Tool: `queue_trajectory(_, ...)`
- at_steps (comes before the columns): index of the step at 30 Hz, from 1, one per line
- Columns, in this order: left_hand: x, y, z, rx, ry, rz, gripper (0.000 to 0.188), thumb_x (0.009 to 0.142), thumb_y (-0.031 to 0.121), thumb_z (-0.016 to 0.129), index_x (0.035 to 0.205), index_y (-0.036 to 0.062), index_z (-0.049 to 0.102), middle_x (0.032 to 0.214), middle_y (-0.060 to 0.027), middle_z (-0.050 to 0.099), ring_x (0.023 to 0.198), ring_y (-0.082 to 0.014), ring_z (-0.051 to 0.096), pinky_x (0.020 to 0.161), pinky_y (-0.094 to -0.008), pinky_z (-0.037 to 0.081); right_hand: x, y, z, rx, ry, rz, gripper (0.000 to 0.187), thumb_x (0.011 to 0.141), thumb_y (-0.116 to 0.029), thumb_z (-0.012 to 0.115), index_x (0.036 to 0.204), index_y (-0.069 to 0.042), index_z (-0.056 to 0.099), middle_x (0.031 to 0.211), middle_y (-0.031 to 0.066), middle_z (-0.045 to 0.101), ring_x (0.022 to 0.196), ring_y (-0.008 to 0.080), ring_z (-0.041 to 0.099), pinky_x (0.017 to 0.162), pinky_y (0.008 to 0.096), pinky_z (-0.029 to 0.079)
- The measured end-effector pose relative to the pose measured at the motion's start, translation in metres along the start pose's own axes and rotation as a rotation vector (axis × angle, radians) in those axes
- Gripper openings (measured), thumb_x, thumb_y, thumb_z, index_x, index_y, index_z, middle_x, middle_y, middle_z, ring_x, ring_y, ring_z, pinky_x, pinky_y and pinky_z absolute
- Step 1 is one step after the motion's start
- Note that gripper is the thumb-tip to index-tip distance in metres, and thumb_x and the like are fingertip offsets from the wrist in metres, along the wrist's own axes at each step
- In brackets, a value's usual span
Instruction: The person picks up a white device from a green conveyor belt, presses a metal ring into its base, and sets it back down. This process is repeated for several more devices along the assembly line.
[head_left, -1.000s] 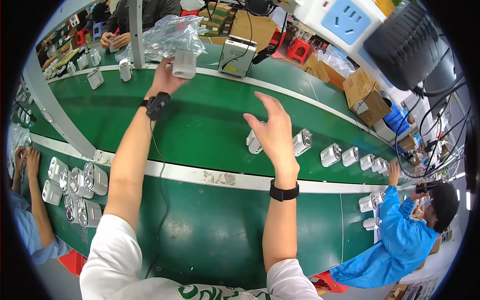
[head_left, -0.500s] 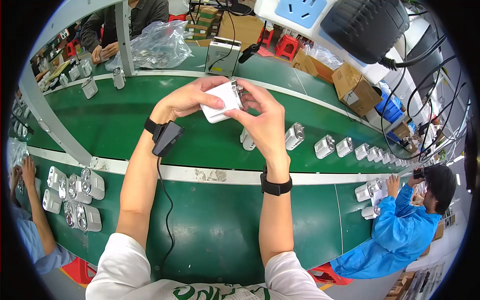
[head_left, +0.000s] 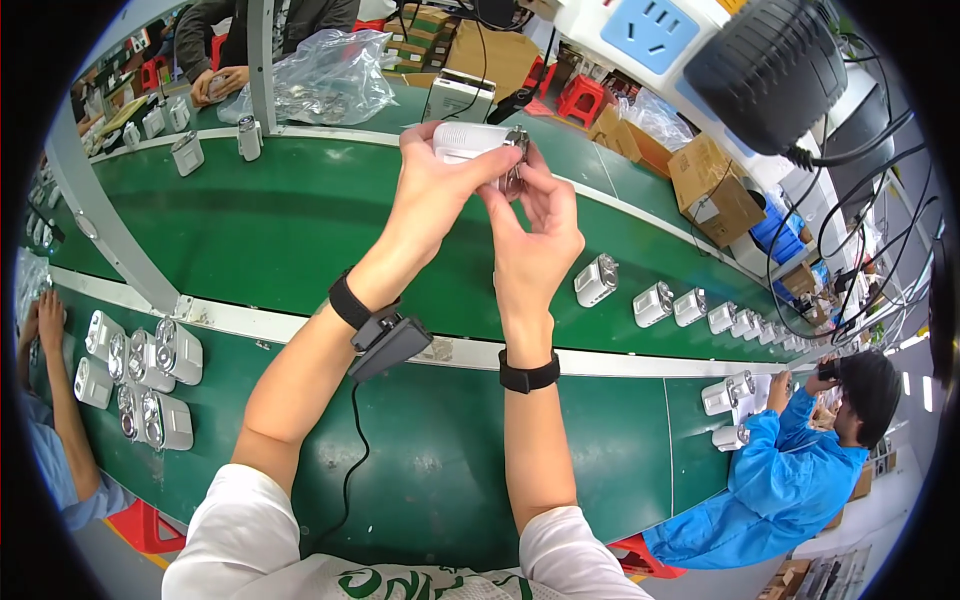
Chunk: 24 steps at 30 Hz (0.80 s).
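Observation:
Above the far side of the green belt (head_left: 330,215), I hold a white boxy device (head_left: 465,138) with a shiny silver end. My left hand (head_left: 432,185) grips its white body from the left, the thumb stretched across toward the silver end. The fingers and thumb of my right hand (head_left: 535,220) close around that silver end. The device lies on its side, silver end to the right. Just right of my right wrist, a similar white device (head_left: 596,282) stands on the belt.
More such devices (head_left: 690,306) line the belt toward the right. Several others (head_left: 165,355) cluster on the near bench at left. A metal post (head_left: 110,230) rises at left; a power strip (head_left: 650,35) with a black adapter (head_left: 765,75) hangs overhead. A person in blue (head_left: 780,470) works at right.
Both hands have raised the device slightly farther away and turned it from tilted to nearly level. My left forearm has swung right. The view has shifted slightly.

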<state>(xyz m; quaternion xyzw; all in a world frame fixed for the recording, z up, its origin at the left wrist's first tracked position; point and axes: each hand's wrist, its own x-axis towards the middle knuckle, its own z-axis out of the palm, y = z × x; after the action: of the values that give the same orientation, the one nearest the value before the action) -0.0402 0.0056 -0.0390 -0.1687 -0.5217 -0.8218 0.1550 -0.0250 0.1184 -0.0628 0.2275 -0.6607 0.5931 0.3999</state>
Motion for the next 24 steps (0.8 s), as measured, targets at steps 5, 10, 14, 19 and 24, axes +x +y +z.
queue_trajectory(5, -0.003, 0.002, -0.003, 0.069, 0.114, 0.101, 0.089, 0.072, 0.025, 0.088, 0.13, -0.0123, 0.032, 0.12, -0.0218, 0.054, 0.109, -0.0233, 0.058, 0.091, -0.0359, 0.051, -0.004, -0.015, 0.008, 0.196, -0.049, 0.049, 0.025, 0.083, 0.01, 0.07, 0.104, 0.006, 0.059, 0.136, 0.0217, 0.056, 0.105, 0.0186, 0.065, 0.094, 0.0316, 0.054)
queue_trajectory(10, -0.001, 0.008, -0.008, 0.618, 0.318, 0.579, 0.088, 0.063, 0.026, 0.09, 0.131, -0.0055, 0.042, 0.117, -0.0196, 0.052, 0.109, -0.0311, 0.052, 0.092, -0.0426, 0.046, -0.005, -0.018, 0.001, 0.423, -0.15, 0.122, 0.015, 0.092, 0.0, 0.063, 0.105, 0.005, 0.058, 0.135, 0.0219, 0.055, 0.108, 0.0197, 0.063, 0.094, 0.0346, 0.052)
queue_trajectory(14, -0.002, 0.022, -0.008, 0.775, 0.34, 0.806, 0.089, 0.059, 0.027, 0.09, 0.131, -0.0024, 0.047, 0.116, -0.0179, 0.051, 0.107, -0.0353, 0.049, 0.091, -0.0449, 0.045, 0.0, -0.016, -0.007, 0.587, -0.203, 0.184, 0.019, 0.095, -0.008, 0.059, 0.11, 0.005, 0.058, 0.132, 0.0206, 0.056, 0.109, 0.02, 0.062, 0.095, 0.0358, 0.05)
queue_trajectory(19, -0.005, 0.032, -0.014, 0.904, 0.214, 0.991, 0.092, 0.056, 0.027, 0.089, 0.134, 0.0006, 0.048, 0.119, -0.0168, 0.052, 0.109, -0.0369, 0.048, 0.089, -0.0459, 0.046, 0.006, -0.035, -0.004, 0.692, -0.192, 0.289, 0.039, 0.092, -0.009, 0.063, 0.127, 0.006, 0.054, 0.13, 0.0165, 0.056, 0.109, 0.0179, 0.06, 0.097, 0.0322, 0.047)
queue_trajectory(24, -0.009, 0.039, -0.011, 0.961, 0.108, 1.059, 0.092, 0.055, 0.024, 0.087, 0.137, 0.0062, 0.049, 0.12, -0.0156, 0.052, 0.11, -0.0374, 0.047, 0.084, -0.0456, 0.049, 0.009, -0.045, -0.019, 0.587, -0.378, 0.323, 0.062, 0.09, -0.005, 0.065, 0.145, 0.007, 0.04, 0.134, 0.0154, 0.054, 0.114, 0.0172, 0.057, 0.099, 0.0311, 0.045)
